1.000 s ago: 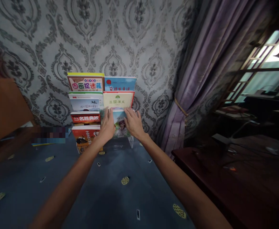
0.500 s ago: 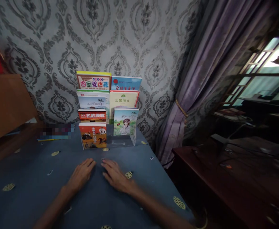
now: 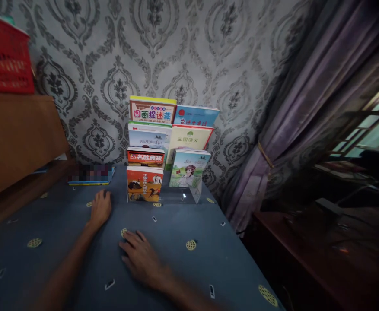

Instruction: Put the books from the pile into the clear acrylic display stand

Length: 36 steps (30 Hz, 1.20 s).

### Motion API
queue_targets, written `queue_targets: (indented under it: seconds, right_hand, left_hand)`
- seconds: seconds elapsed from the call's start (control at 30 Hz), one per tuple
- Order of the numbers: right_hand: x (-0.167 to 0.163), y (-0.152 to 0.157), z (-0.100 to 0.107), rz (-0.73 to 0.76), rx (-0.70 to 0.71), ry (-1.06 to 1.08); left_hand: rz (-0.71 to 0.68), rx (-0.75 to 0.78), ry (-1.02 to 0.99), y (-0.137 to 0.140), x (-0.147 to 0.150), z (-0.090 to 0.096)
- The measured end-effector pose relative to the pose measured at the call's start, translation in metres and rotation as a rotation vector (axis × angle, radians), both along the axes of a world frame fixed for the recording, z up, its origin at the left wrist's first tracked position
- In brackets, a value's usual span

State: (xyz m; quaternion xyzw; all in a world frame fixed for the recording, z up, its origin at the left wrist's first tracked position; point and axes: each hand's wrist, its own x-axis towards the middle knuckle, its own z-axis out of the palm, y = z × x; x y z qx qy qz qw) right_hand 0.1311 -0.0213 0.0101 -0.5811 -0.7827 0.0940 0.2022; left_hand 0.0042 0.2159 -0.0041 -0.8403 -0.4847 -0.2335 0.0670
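My left hand [image 3: 101,206] reaches forward over the blue patterned tablecloth [image 3: 173,268], just short of a small pile of books [image 3: 91,176] whose top cover is blurred out. Its fingers are loosely bent and hold nothing. Palm down, my right hand [image 3: 141,255] is low over the cloth or resting on it, fingers apart and nothing in them. Beyond the hands stands a clear tiered book rack [image 3: 179,195] with several books in two columns. At its front left is an orange book [image 3: 144,185]; a green-and-blue illustrated book [image 3: 189,169] stands one tier back on the right.
A brown wooden box or cabinet [image 3: 17,142] stands at the left with a red plastic basket [image 3: 6,65] on it. Patterned wallpaper backs the table. A tied purple curtain [image 3: 257,181] hangs at the right, beside a dark red desk [image 3: 293,246].
My left hand has moved left and forward toward the pile of books. My right hand has shifted left and nearer to me. The view has turned somewhat to the left.
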Motion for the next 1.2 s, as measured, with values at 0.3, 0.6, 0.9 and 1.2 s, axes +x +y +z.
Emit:
queue_targets:
  seconds: [0.3,0.6,0.9,1.2]
  right_hand:
    - [0.009,0.006,-0.018,0.000,0.027,0.139]
    - [0.013,0.011,-0.021,0.018,-0.045,0.154]
    - [0.016,0.009,-0.017,0.034,-0.065,0.187]
    - [0.014,0.005,-0.011,0.040,-0.013,0.213]
  left_hand:
    - [0.129,-0.022,0.058,0.069,0.020,0.010]
    - [0.225,-0.084,0.059,0.113,0.037,0.008]
    - [0.202,-0.038,0.131,0.106,0.029,0.016]
    - [0.129,-0.006,0.276,0.081,0.014,0.035]
